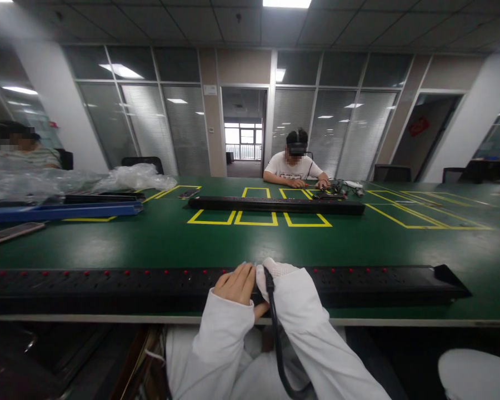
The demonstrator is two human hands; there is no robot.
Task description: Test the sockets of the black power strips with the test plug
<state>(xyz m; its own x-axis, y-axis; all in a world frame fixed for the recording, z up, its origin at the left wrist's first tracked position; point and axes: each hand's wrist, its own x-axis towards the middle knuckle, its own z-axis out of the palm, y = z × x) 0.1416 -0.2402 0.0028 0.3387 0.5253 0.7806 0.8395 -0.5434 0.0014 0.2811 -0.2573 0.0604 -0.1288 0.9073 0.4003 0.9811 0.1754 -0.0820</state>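
Observation:
A long black power strip [150, 283] with a row of small red switches lies along the near edge of the table. My bare left hand [236, 283] is closed over its middle, fingers on top and thumb on the near side. Right beside it, my right hand [277, 272] wears a white glove and grips the end of a black power cord [275, 328] against the strip. The cord's thick ribbed end shows at the glove, while the plug's front is hidden in my fingers. From there the cord hangs over the table edge towards my lap.
Another black power strip [275, 205] lies across the green table [170, 244], over yellow tape outlines. Far left are a blue rail [62, 212], a phone-like flat object [12, 234] and clear plastic wrap [129, 176]. A person [295, 161] works opposite; another sits at left.

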